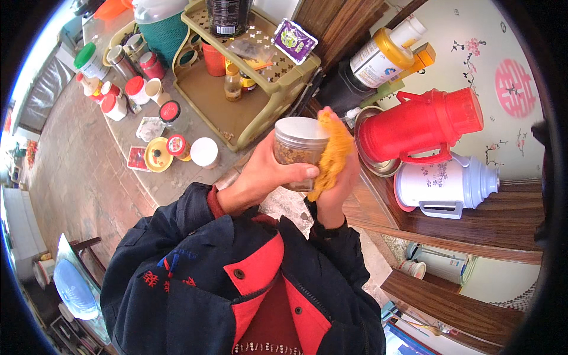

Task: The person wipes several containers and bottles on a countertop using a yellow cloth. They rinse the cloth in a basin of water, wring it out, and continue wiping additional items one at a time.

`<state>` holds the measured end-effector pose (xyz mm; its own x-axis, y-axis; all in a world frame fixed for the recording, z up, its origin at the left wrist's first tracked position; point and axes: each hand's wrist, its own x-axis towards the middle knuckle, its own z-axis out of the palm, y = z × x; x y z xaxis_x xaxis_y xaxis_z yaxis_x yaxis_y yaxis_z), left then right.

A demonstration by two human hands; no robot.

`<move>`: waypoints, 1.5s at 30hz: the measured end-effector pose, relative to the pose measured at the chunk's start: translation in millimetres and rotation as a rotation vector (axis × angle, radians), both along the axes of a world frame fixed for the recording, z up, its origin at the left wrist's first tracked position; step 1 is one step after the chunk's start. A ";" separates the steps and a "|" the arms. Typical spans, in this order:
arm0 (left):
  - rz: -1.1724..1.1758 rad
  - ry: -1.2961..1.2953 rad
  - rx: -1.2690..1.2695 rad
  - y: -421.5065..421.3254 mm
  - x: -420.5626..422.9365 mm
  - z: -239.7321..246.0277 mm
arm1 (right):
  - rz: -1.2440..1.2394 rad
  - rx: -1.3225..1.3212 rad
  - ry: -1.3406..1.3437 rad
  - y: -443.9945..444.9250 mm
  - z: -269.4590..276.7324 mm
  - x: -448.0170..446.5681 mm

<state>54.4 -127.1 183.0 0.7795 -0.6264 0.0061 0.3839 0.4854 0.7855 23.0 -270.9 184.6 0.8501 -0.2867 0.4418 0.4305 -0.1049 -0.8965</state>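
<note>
My left hand (262, 165) is wrapped around a clear jar (296, 156) with a silver screw lid (298, 128). Brown crumbly contents show through its wall, and the thumb lies across the front. A yellow-orange cloth (330, 155) is in my right hand (345, 177), pressed against the jar's right side. Part of the right fingers is hidden behind the cloth. Both hands are in front of my chest, with the jar raised between the table and the wooden cabinet.
An olive plastic rack (248, 141) stands on the grey table (146, 177). Left of it are several lidded jars, including a white-lidded one (205, 152), and steel cups (120, 61). A red thermos (412, 126) and a white-lilac thermos (439, 184) occupy the wooden cabinet (501, 222) at right.
</note>
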 end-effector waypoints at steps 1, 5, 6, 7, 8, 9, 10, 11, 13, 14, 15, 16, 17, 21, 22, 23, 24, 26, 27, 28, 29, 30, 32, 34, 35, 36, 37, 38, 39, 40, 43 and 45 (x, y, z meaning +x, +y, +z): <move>0.011 0.034 -0.046 0.5 -1.6 0.1 | 0.044 0.095 0.032 0.3 -3.1 5.2; 0.125 -0.137 -0.035 -5.7 -7.9 -8.5 | 0.475 1.175 0.116 21.3 -21.9 4.5; 0.180 -0.206 0.014 -7.0 -8.1 -12.7 | 0.456 1.177 0.103 25.7 -23.9 -0.9; 0.221 -0.249 0.076 -8.2 -9.1 -16.8 | 0.426 1.103 0.116 28.6 -23.7 -10.4; 0.287 -0.392 0.191 -7.7 -10.7 -20.5 | 0.388 0.977 0.137 31.5 -22.9 -18.1; 0.409 -0.568 0.091 -14.4 -13.6 -22.9 | 0.341 0.797 0.168 32.2 -21.0 -25.7; 0.476 -0.648 0.177 -11.4 -13.4 -25.4 | 0.287 0.461 0.178 31.0 -18.5 -32.7; 0.540 -0.717 0.278 -11.9 -14.0 -26.4 | 0.218 0.100 0.177 29.5 -17.0 -38.2; 0.569 -0.757 0.281 -9.2 -12.7 -25.4 | 0.110 -0.468 0.132 25.0 -15.7 -46.9; 0.594 -0.760 0.273 -7.6 -11.4 -23.4 | 0.103 -0.581 0.132 24.4 -17.1 -50.8; 0.647 -0.786 0.295 -5.2 -8.8 -20.7 | 0.097 -0.651 0.148 23.6 -19.1 -53.5; 0.699 -0.803 0.314 -2.8 -5.1 -17.9 | 0.092 -0.662 0.180 23.6 -22.1 -55.6; 0.751 -0.833 0.332 -1.2 -1.8 -15.3 | 0.095 -0.642 0.222 22.4 -24.0 -58.5; 0.700 -0.996 0.575 18.7 6.5 -10.5 | 0.049 0.615 0.514 11.4 -17.6 -59.3; 0.661 -0.951 0.544 18.3 4.4 -11.6 | 0.043 0.487 0.404 7.0 -10.0 -58.3; 0.599 -0.958 0.553 17.4 2.2 -13.5 | -0.006 0.409 0.346 1.4 -0.1 -54.7; 0.542 -0.968 0.554 16.1 -0.5 -16.0 | -0.093 0.319 0.315 -1.9 10.0 -48.9; 0.383 -0.933 0.529 11.7 -7.4 -21.6 | -0.016 -0.467 0.060 -2.8 28.6 -30.0; 0.385 -0.999 0.520 8.0 -8.6 -24.2 | 0.007 -0.864 -0.061 -1.6 38.2 -24.0; 0.352 -0.889 0.492 7.1 -11.0 -26.3 | 0.003 -0.887 0.009 6.4 44.7 -26.1; 0.310 -0.778 0.470 6.5 -12.3 -27.7 | 0.017 -0.920 0.107 14.8 48.6 -26.9; 0.292 -0.791 0.493 7.6 -13.3 -28.3 | 0.011 -0.891 0.074 17.2 52.5 -25.9; 0.244 -0.813 0.543 11.7 -13.5 -27.0 | 0.029 -0.870 0.087 21.6 52.9 -22.3; 0.335 -0.989 0.558 17.9 -13.7 -22.8 | 0.010 -0.669 0.219 18.9 48.7 -13.7; 0.386 -1.063 0.572 21.4 -13.5 -20.0 | 0.000 -0.579 0.276 15.5 45.9 -7.2; 0.406 -1.093 0.558 22.8 -13.5 -17.2 | -0.014 -0.620 0.309 12.0 43.1 0.0; 0.430 -1.111 0.551 24.4 -12.9 -14.4 | -0.041 -0.526 0.364 9.0 41.2 5.5; 0.428 -1.123 0.566 26.9 -11.9 -11.4 | -0.076 -0.426 0.418 5.7 41.0 10.5; 0.459 -1.123 0.569 29.3 -10.9 -8.6 | -0.104 -0.327 0.518 3.2 41.2 12.6; 0.476 -1.108 0.594 31.2 -10.2 -6.5 | -0.117 -0.163 0.686 -1.7 43.5 13.6; 0.547 -1.133 0.782 30.3 -5.4 -3.6 | 0.020 0.183 0.497 0.3 42.8 -12.1; 0.586 -1.219 0.889 26.4 -4.0 -3.2 | 0.213 -0.132 0.292 8.1 34.5 -26.5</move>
<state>50.5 -100.6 179.9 0.7037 -0.4034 0.5849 -0.7104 -0.4178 0.5664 -3.5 -262.9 219.1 0.9800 -0.0465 0.1937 0.1839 -0.1635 -0.9693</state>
